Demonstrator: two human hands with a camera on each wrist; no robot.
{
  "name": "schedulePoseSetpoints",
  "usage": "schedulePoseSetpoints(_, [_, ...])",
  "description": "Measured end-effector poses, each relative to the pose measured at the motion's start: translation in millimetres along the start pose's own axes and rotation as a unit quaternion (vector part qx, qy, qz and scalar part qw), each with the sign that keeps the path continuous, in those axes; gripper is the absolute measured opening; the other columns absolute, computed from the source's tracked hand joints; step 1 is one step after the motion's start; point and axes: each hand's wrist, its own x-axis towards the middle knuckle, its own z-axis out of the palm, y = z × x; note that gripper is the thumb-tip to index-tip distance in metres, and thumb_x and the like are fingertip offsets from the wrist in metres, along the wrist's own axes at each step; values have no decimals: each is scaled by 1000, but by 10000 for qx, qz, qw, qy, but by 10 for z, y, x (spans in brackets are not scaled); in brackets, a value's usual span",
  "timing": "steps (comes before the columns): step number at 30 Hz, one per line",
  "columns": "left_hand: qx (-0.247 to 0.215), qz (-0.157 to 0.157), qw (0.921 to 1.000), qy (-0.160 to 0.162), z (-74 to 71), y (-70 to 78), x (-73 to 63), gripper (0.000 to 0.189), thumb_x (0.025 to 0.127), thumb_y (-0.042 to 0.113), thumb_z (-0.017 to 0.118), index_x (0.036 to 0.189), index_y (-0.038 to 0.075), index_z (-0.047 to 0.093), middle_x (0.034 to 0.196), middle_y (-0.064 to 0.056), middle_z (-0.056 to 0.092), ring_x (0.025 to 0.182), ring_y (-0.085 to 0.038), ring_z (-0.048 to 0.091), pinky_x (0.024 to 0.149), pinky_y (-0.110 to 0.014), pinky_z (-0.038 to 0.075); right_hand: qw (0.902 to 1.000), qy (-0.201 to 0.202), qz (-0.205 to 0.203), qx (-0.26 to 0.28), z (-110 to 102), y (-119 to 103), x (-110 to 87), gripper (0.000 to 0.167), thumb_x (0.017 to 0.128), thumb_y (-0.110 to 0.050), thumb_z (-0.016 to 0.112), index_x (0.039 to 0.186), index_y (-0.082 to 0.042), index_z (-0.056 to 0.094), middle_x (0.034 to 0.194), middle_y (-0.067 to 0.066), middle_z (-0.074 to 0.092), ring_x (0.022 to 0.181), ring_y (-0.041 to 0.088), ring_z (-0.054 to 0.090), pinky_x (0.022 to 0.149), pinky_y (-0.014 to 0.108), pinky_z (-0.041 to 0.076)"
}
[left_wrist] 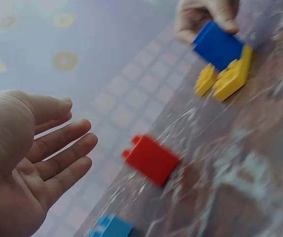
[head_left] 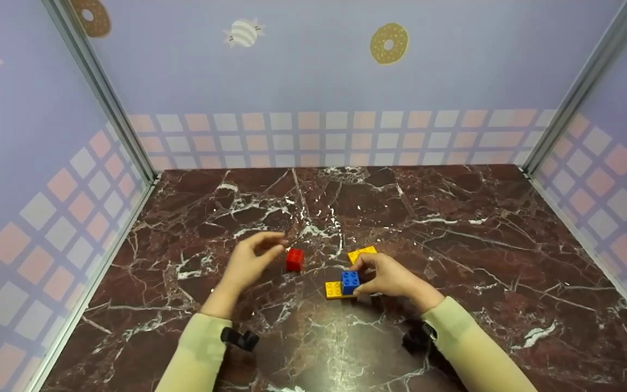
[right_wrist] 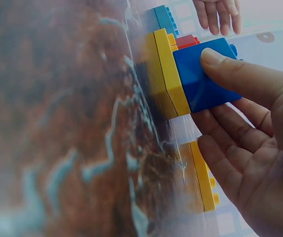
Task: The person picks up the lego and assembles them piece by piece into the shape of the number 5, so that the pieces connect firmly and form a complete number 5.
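My right hand (head_left: 392,276) pinches a dark blue brick (head_left: 350,282) between thumb and fingers. That brick stands upright on one end of a yellow flat brick (head_left: 333,289), whose other studs are bare; whether it is fully seated I cannot tell. Behind the right hand lies a second yellow flat brick (head_left: 362,253), partly covered by the fingers in the head view. My left hand (head_left: 253,261) hovers with loosely bent fingers and nothing in them, just left of a red brick (head_left: 294,259). A light blue brick (left_wrist: 111,227) shows in the left wrist view, hidden in the head view.
The bricks lie on a dark red marbled tabletop (head_left: 482,261). Patterned panels (head_left: 319,81) close it in at the back and both sides, with metal posts (head_left: 575,87) at the corners. Each wrist bears a black strap device (head_left: 240,338).
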Motion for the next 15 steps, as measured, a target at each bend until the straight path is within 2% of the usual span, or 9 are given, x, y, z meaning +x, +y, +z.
schedulePoseSetpoints(5, [-463, -147, 9987, 155, -176, -100, 12, 29, 95, 3, 71, 123, -1, 70, 115, -21, 75, 109, -31, 73, 95, -23, 59, 10000, 3, 57, -57, -2, 3, -3, 36, 75, -7, 90, 104, -4, 70, 114, 16, 75, 100, 23, 71, 88, 31, 60])
schedulePoseSetpoints(12, [-391, -202, 9990, -41, -328, -253, 2, 34, 94, 3, 72, 127, -1, 68, 118, -22, 74, 109, -23, 73, 95, -20, 57, 9999, 34, 119, -115, -4, -3, 0, 36, 74, -9, 91, 103, -5, 70, 112, 14, 75, 97, 16, 68, 88, 30, 57])
schedulePoseSetpoints(15, [-369, -332, 9988, -51, -378, -311, -4, 35, 93, 2, 73, 127, -1, 68, 119, -21, 74, 108, -19, 73, 94, -18, 56, 9999, 38, 96, -118, 1, -2, 5, 36, 73, -9, 91, 103, -5, 70, 110, 13, 75, 96, 15, 67, 89, 30, 56])
